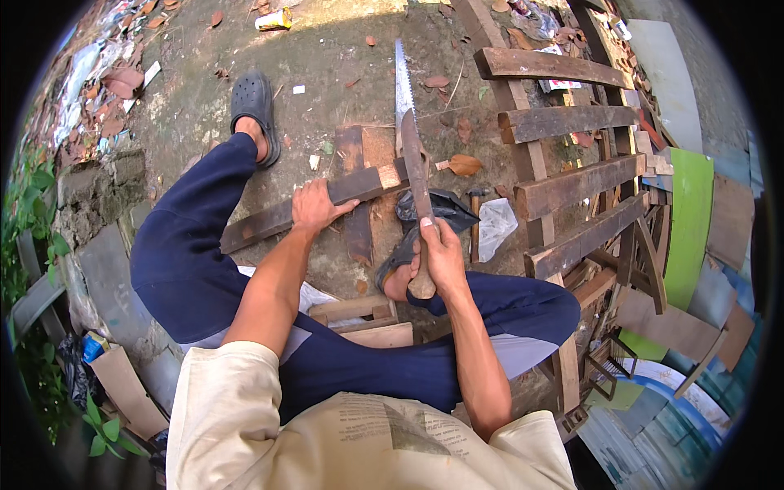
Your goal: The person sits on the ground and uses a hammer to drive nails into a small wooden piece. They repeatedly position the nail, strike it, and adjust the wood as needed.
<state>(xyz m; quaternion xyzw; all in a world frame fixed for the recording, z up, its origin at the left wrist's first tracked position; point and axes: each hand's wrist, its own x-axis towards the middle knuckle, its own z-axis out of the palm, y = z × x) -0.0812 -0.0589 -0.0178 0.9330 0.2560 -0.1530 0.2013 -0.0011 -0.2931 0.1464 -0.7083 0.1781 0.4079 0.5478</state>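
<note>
My right hand is closed round the long brown handle of a handsaw, whose knobbed end sticks out below my fist. Its toothed metal blade points away from me, over the far right end of a dark wooden plank. Whether the teeth touch the wood cannot be made out. My left hand presses down on the plank, its fingers over the far side and its thumb stretched along the top. Under the plank a short flat board lies crosswise on the ground. A pale, freshly bared patch shows near the plank's right end.
A slatted wooden pallet stands at the right. Beside my right foot lie a black plastic bag, a hammer and a clear bag. More wood pieces rest between my legs. Litter and dry leaves lie far left.
</note>
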